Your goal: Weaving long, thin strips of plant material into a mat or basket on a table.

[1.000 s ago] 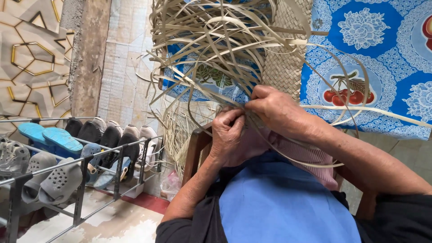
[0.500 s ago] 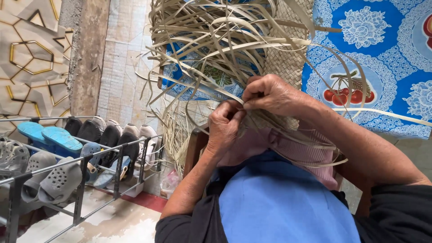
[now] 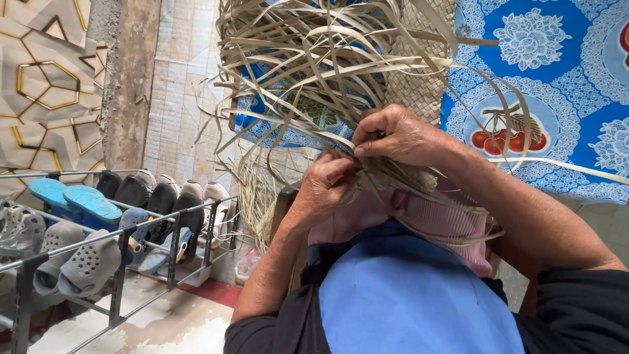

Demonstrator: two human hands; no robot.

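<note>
While raised together, both hands (image 3: 357,164) pinch pale weaving strips (image 3: 314,72), fingers closed.

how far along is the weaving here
Done: a finished woven panel shows at the top, its strips tightly interlaced. In hand: the left hand and right hand pinch thin pale strips together at the working edge above the pink cloth. Left: a large tangle of loose strips fans out unwoven, so much seems undone.
</note>
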